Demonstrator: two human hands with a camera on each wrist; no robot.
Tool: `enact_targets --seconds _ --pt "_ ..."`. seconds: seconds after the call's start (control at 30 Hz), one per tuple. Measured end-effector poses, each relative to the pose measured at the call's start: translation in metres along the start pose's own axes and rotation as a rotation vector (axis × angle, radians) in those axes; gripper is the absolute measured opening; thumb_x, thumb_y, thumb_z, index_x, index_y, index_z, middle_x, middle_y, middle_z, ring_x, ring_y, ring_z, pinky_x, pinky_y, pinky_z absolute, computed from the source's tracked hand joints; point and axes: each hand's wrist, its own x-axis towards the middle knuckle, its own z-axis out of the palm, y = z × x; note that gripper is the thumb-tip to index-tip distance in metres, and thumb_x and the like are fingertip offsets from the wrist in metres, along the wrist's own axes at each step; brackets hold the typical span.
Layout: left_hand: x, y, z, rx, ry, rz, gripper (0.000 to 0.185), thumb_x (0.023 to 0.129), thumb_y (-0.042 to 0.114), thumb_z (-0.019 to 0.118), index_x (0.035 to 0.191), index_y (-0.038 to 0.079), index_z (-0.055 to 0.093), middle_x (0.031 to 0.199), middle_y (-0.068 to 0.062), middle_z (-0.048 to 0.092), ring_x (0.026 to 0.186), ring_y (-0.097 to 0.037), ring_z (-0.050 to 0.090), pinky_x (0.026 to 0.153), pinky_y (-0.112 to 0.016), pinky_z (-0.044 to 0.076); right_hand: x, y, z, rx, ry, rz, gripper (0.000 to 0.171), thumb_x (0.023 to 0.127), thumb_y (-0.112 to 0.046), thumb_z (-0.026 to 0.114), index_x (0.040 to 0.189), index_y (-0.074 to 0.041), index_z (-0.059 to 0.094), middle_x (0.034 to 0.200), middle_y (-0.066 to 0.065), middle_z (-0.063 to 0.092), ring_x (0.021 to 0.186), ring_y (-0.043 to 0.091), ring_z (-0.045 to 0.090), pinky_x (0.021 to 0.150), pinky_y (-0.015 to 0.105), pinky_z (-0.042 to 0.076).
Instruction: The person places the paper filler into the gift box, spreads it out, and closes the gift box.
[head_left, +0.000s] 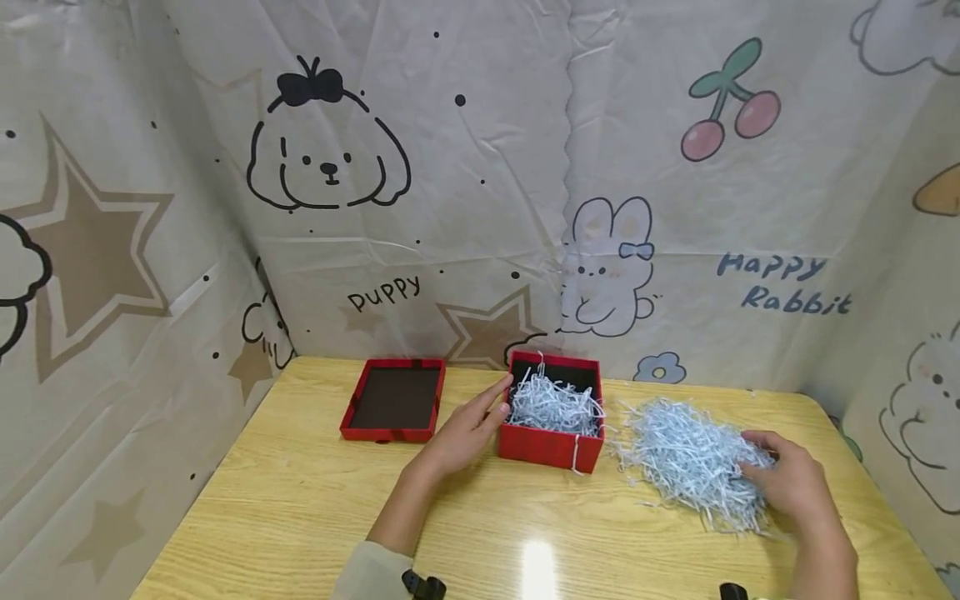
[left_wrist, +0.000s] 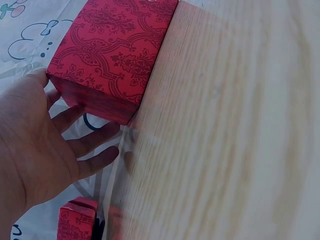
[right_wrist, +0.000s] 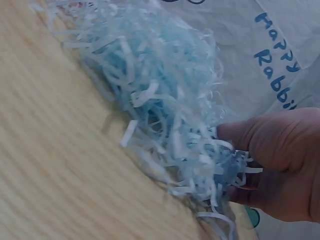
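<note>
Item: loose pile of pale blue shredded paper (head_left: 690,462), lying on the wooden surface (head_left: 300,508) just right of the open red box (head_left: 551,446), its left fringe close to the box's wall. Holder: right hand (head_left: 795,483), at the pile's right edge, fingers curled into the strands; the right wrist view shows the shredded paper (right_wrist: 165,115) bunched against the fingers (right_wrist: 272,142), a tuft pinched between thumb and fingers. Receptacle: red box, upright, lid off, already part-filled with the same shred (head_left: 553,406), several strips hanging over the front rim. Steadying member: left hand (head_left: 465,429), fingers straight and spread, resting against the box's left wall, holding nothing; the left wrist view shows the patterned red box (left_wrist: 112,55) with that hand (left_wrist: 35,145) beside it, fingers (left_wrist: 92,142) apart. Accessory: red lid (head_left: 393,400), inverted, lying well left of the box on the same surface. Surround: printed sheeting (head_left: 480,167) with puppy, rabbit and cherry drawings on three sides. Handling note, as judgement: the shred is light and tangles, so a full, gathered handful lifted clear of the surface ought to carry better than a thin pinch; the left hand is best kept braced on the wall so the box does not slide; trailing strands likely snag the rim and want tucking in.
</note>
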Motion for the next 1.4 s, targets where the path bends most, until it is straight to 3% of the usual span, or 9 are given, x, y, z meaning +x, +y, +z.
enact_targets --seconds 0.1,0.23,0.37,0.47,0.57,0.73,1.0,1.13,1.4 --pt "-0.001 0.002 0.000 -0.003 -0.002 0.000 0.058 0.114 0.044 0.045 0.168 0.028 0.032 0.170 0.005 0.034 0.156 -0.023 0.035 0.127 -0.051 0.028 0.000 0.000 0.007 0.011 0.071 0.016 0.047 0.098 -0.004 0.069 0.141 0.007 0.056 0.139 0.041 0.051 0.124 0.059 0.048 0.100 0.074 0.039" --pt "-0.002 0.004 -0.001 -0.009 -0.004 -0.006 0.058 0.114 0.043 0.046 0.168 0.028 0.032 0.170 0.005 0.034 0.155 -0.022 0.035 0.127 -0.051 0.029 -0.003 -0.007 0.008 0.054 0.173 0.036 0.034 0.099 -0.005 0.069 0.133 0.004 0.065 0.134 0.037 0.058 0.120 0.054 0.053 0.093 0.066 0.045" --pt "-0.003 0.005 -0.002 -0.011 0.000 -0.008 0.058 0.114 0.043 0.046 0.168 0.028 0.032 0.170 0.004 0.035 0.155 -0.023 0.035 0.126 -0.052 0.029 -0.007 -0.021 0.001 0.102 0.247 0.044 0.033 0.103 -0.012 0.068 0.133 0.001 0.066 0.137 0.033 0.058 0.120 0.049 0.055 0.083 0.045 0.049" --pt "-0.004 0.004 -0.003 -0.012 0.004 -0.009 0.058 0.114 0.044 0.046 0.168 0.029 0.032 0.170 0.004 0.035 0.155 -0.024 0.036 0.126 -0.053 0.029 -0.011 -0.033 -0.005 0.113 0.298 0.051 0.034 0.104 -0.013 0.066 0.134 0.001 0.066 0.138 0.031 0.058 0.120 0.046 0.055 0.076 0.028 0.044" --pt "-0.005 0.003 -0.004 -0.011 0.007 -0.013 0.058 0.114 0.044 0.045 0.168 0.030 0.032 0.170 0.004 0.035 0.155 -0.024 0.036 0.126 -0.053 0.029 -0.015 -0.044 -0.009 0.100 0.372 0.042 0.032 0.102 -0.011 0.068 0.131 0.002 0.068 0.134 0.030 0.062 0.114 0.041 0.057 0.069 0.019 0.039" --pt "-0.006 0.001 -0.004 -0.005 0.005 -0.017 0.058 0.113 0.045 0.045 0.168 0.030 0.032 0.170 0.004 0.034 0.156 -0.024 0.035 0.126 -0.053 0.029 -0.019 -0.064 -0.014 0.101 0.477 0.054 0.030 0.099 -0.008 0.071 0.128 0.000 0.072 0.130 0.025 0.068 0.100 0.026 0.058 0.065 0.013 0.038" --pt "-0.005 0.001 -0.006 -0.005 -0.007 -0.019 0.058 0.114 0.045 0.045 0.168 0.032 0.031 0.171 0.006 0.033 0.156 -0.022 0.033 0.127 -0.051 0.029 -0.023 -0.083 -0.018 0.162 0.512 0.112 0.033 0.100 -0.010 0.071 0.133 -0.003 0.070 0.137 0.022 0.066 0.107 0.029 0.059 0.064 0.005 0.038" --pt "-0.005 0.001 -0.006 -0.003 -0.003 -0.016 0.058 0.113 0.046 0.045 0.168 0.031 0.032 0.171 0.006 0.034 0.156 -0.022 0.034 0.126 -0.052 0.029 -0.024 -0.089 -0.017 0.203 0.539 0.133 0.033 0.100 -0.012 0.071 0.132 -0.004 0.071 0.135 0.018 0.068 0.105 0.022 0.058 0.068 0.005 0.039" --pt "-0.001 0.001 -0.002 0.002 -0.003 -0.017 0.059 0.113 0.051 0.042 0.168 0.034 0.031 0.170 0.010 0.033 0.155 -0.019 0.034 0.127 -0.049 0.029 -0.023 -0.101 -0.025 0.393 0.554 0.189 0.024 0.098 -0.018 0.076 0.122 -0.012 0.077 0.109 -0.013 0.064 0.100 0.002 0.055 0.074 0.004 0.045"
